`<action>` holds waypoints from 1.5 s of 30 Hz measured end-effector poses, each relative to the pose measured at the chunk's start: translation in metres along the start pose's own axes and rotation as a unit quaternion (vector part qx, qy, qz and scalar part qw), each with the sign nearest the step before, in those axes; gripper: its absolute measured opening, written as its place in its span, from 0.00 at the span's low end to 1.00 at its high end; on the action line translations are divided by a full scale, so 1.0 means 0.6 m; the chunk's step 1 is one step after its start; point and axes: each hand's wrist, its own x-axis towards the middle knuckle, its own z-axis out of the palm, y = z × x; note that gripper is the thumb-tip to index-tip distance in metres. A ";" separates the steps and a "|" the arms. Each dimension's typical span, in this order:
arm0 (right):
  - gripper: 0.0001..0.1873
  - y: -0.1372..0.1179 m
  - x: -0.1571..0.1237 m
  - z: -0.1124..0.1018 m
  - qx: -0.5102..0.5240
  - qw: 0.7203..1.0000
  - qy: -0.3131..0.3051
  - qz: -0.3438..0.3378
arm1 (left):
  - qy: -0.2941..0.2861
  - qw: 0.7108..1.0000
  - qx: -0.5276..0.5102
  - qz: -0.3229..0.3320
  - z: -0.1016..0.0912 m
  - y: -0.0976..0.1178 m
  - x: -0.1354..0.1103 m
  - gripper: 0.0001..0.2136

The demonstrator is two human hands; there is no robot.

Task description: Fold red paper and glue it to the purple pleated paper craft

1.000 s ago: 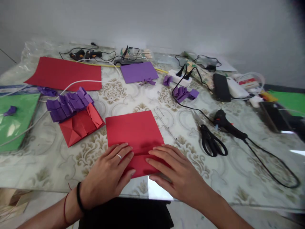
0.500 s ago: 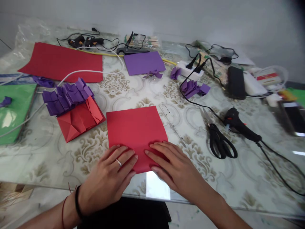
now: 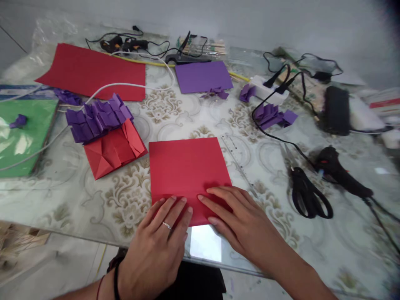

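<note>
Red sheet, head view: it lies flat on the desk, close to the near edge and directly in front of the person. A faint crease seems to run across it just ahead of the fingertips.

The left hand, which wears a ring, and the right hand rest palm down on the sheet's near margin, their fingertips almost meeting at its middle. Each grip is wide, with the fingers straight and clasping nothing. The flat pressure probably serves to pin the paper against the smooth glass surface so that it cannot slide.

A clear ruler lies just beside the sheet's right edge. Black scissors and a glue gun lie near each other, well to the right and clear of the hands, yet probably within reach.

To the left lies a folded red piece, with purple pleated pieces overlapping its far edge. A large red sheet, a purple sheet and a green sheet lie farther off, apart from the sheet under the hands.
</note>
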 end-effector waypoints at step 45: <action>0.20 -0.054 -0.041 0.020 0.074 0.984 0.056 0.149 | -0.201 0.935 -0.137 0.256 -0.019 -0.125 0.123 0.18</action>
